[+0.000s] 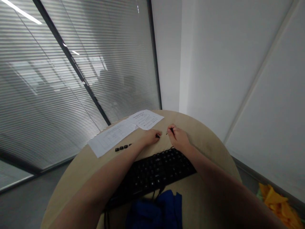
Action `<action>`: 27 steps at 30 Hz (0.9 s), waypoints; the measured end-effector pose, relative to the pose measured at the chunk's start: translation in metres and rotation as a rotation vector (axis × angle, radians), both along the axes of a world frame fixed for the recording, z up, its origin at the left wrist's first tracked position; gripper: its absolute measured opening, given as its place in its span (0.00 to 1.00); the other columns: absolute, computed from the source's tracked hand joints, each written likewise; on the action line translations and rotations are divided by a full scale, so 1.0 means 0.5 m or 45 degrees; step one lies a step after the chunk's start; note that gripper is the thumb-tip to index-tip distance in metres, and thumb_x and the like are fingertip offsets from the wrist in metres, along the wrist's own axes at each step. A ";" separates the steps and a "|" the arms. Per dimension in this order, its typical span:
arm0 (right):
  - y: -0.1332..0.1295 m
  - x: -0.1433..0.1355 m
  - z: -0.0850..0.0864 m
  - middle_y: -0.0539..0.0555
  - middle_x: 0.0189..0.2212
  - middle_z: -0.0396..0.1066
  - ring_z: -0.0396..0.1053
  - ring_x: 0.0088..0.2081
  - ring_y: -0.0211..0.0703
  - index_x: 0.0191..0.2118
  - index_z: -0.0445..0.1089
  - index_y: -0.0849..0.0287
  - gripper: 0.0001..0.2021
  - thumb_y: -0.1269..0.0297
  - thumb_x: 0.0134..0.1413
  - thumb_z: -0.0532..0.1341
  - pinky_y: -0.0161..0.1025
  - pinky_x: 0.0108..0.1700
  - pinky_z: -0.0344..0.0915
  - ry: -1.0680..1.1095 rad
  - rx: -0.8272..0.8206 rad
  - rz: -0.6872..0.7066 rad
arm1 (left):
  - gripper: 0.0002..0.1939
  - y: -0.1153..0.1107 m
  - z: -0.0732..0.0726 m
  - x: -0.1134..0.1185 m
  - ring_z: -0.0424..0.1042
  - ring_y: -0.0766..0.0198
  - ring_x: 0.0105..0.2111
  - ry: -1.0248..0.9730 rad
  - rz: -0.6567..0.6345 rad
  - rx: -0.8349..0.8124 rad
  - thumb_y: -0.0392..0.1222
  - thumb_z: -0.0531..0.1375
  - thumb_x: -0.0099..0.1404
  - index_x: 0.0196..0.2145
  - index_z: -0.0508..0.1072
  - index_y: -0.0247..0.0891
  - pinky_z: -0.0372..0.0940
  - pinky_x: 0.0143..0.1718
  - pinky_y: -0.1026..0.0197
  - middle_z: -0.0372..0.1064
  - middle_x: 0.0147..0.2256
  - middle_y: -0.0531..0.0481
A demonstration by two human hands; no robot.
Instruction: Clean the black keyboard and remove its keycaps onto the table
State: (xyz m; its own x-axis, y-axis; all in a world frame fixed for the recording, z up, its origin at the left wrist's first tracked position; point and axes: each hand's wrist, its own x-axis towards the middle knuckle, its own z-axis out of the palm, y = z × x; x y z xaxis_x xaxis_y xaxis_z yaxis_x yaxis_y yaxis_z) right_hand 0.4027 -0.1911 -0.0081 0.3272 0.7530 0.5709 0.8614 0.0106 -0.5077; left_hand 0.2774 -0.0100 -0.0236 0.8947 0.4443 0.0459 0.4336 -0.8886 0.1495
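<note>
Just beyond the black keyboard [154, 173], my left hand [152, 136] rests near the table surface, its fingers closed on a small black keycap [157, 136]. To its right, my right hand [178, 137] is closed in a pinch around a small dark tool [172, 130] with a thin tip pointing left. The two hands are apart. Several loose black keycaps [121, 148] stand in a row left of my left forearm, which partly hides the row and the keyboard's left part.
Printed sheets of paper [111, 138] lie at the back left of the round table [209, 140]. A blue cloth [166, 206] is at the near edge, with black cables beside it. Orange fabric [278, 203] lies at the lower right. Blinds and white walls stand behind.
</note>
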 end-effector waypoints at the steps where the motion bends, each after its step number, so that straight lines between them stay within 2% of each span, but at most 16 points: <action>1: -0.001 0.000 0.001 0.56 0.33 0.77 0.75 0.35 0.48 0.44 0.68 0.57 0.12 0.61 0.70 0.49 0.38 0.38 0.62 -0.007 0.000 -0.002 | 0.18 -0.002 0.003 -0.001 0.76 0.58 0.42 0.012 -0.003 0.004 0.35 0.61 0.59 0.48 0.79 0.43 0.67 0.46 0.60 0.79 0.42 0.50; 5: -0.004 -0.001 0.003 0.56 0.33 0.76 0.75 0.36 0.48 0.43 0.68 0.57 0.12 0.62 0.70 0.49 0.38 0.39 0.62 -0.018 -0.007 -0.011 | 0.17 -0.008 0.010 -0.004 0.76 0.55 0.44 0.045 -0.002 0.019 0.36 0.61 0.60 0.47 0.79 0.43 0.66 0.47 0.58 0.79 0.44 0.49; 9: -0.003 0.002 0.002 0.56 0.33 0.77 0.75 0.35 0.48 0.44 0.68 0.57 0.12 0.61 0.70 0.48 0.37 0.38 0.61 -0.027 -0.009 -0.017 | 0.28 0.001 0.015 -0.013 0.75 0.55 0.46 0.057 0.020 0.006 0.40 0.64 0.59 0.58 0.73 0.43 0.66 0.48 0.59 0.77 0.48 0.47; 11: -0.002 0.003 0.000 0.56 0.33 0.77 0.75 0.36 0.48 0.44 0.67 0.58 0.13 0.61 0.70 0.48 0.38 0.38 0.62 -0.034 0.001 -0.012 | 0.31 0.012 0.019 -0.019 0.75 0.56 0.46 0.070 0.044 -0.006 0.41 0.65 0.59 0.60 0.71 0.43 0.67 0.47 0.60 0.76 0.50 0.47; 15: -0.001 0.001 -0.002 0.56 0.32 0.77 0.75 0.35 0.49 0.43 0.67 0.58 0.13 0.61 0.70 0.47 0.38 0.37 0.61 -0.061 -0.023 -0.020 | 0.30 0.029 0.023 -0.031 0.76 0.56 0.44 0.118 0.094 -0.027 0.42 0.64 0.58 0.59 0.72 0.44 0.67 0.43 0.61 0.78 0.46 0.49; 19: -0.004 -0.005 0.002 0.56 0.32 0.76 0.75 0.34 0.47 0.44 0.67 0.58 0.12 0.62 0.70 0.48 0.38 0.36 0.61 -0.147 -0.083 -0.003 | 0.29 0.023 0.022 -0.035 0.77 0.57 0.42 0.148 0.080 -0.018 0.39 0.64 0.58 0.58 0.73 0.44 0.66 0.43 0.62 0.79 0.42 0.51; 27: -0.008 -0.005 0.006 0.57 0.33 0.77 0.75 0.35 0.48 0.45 0.67 0.58 0.12 0.63 0.69 0.48 0.38 0.36 0.61 -0.193 -0.109 -0.013 | 0.28 0.015 0.019 -0.030 0.77 0.57 0.42 0.140 0.068 -0.019 0.35 0.63 0.57 0.57 0.75 0.43 0.67 0.43 0.62 0.79 0.43 0.49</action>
